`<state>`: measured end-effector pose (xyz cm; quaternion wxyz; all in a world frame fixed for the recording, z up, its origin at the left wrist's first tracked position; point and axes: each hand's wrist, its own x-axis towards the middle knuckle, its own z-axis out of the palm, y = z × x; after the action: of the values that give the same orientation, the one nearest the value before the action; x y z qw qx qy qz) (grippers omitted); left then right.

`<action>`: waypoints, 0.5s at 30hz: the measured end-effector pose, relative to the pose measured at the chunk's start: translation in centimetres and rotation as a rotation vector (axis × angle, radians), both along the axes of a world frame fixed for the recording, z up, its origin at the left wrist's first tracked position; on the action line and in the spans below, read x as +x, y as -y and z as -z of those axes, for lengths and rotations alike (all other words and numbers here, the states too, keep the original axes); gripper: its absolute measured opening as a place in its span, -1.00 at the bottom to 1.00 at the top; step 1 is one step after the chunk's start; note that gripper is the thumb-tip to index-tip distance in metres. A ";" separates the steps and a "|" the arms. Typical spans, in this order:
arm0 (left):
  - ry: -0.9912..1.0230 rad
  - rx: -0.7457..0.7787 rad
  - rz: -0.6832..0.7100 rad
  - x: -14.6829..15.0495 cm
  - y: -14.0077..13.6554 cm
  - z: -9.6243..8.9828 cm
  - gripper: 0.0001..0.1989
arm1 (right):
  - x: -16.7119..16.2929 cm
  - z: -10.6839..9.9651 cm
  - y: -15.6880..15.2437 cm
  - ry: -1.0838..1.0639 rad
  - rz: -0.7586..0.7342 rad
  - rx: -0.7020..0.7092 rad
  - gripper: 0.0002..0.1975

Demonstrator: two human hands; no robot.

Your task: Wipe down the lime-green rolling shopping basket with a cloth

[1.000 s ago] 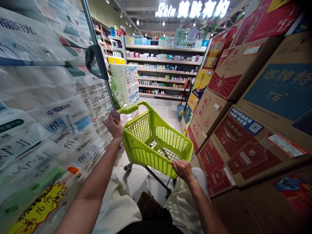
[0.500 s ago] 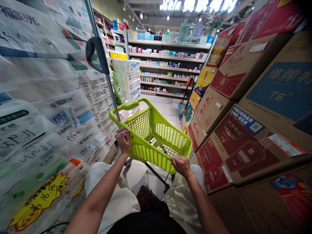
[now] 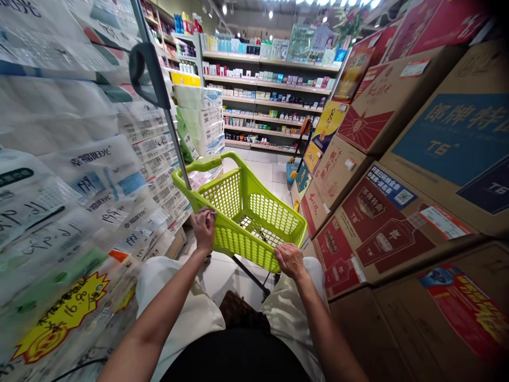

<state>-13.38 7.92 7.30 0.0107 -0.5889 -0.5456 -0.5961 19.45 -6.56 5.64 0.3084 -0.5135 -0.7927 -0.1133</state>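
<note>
A lime-green shopping cart (image 3: 234, 241) stands across the aisle in front of my legs, its basket holding nothing that I can see. My left hand (image 3: 204, 229) is closed on the near rim, close to the cart's handle end. Further right, my right hand (image 3: 289, 260) grips the same rim near the other end, fingers curled over the edge. A grey metal pole with a dark loop-shaped grip (image 3: 149, 74) rises at the handle end of the cart. Part of the black wheeled frame (image 3: 250, 276) shows below the basket.
Stacked packs of tissue paper (image 3: 95, 164) wall the left side. Printed cardboard boxes (image 3: 374, 212) are piled high on the right. Shelves of small boxed goods (image 3: 270, 82) cross the far end, past the tiled floor (image 3: 264, 172). A blue bucket-like thing (image 3: 292, 172) stands beside the boxes.
The view has tipped down and shifted slightly, so the cart and shelves sit a little higher and further left. Both hands keep their hold on the rim.
</note>
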 end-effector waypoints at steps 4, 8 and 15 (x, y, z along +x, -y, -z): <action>0.101 0.004 -0.097 0.5 -0.5 -1.1 -0.79 | 0.0 0.5 0.6 -0.210 0.070 -0.030 -0.49; 0.072 -0.051 0.077 4.7 2.9 1.6 -0.81 | 0.0 1.4 0.7 -0.404 0.074 -0.072 -0.42; 0.134 -0.063 0.068 6.0 2.3 1.7 -0.89 | 0.2 1.7 0.6 -0.477 0.031 -0.110 -0.38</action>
<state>-7.37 5.58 5.63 -0.0646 -0.5661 -0.5432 -0.6167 19.65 -7.16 3.97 0.4566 -0.5538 -0.6945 0.0498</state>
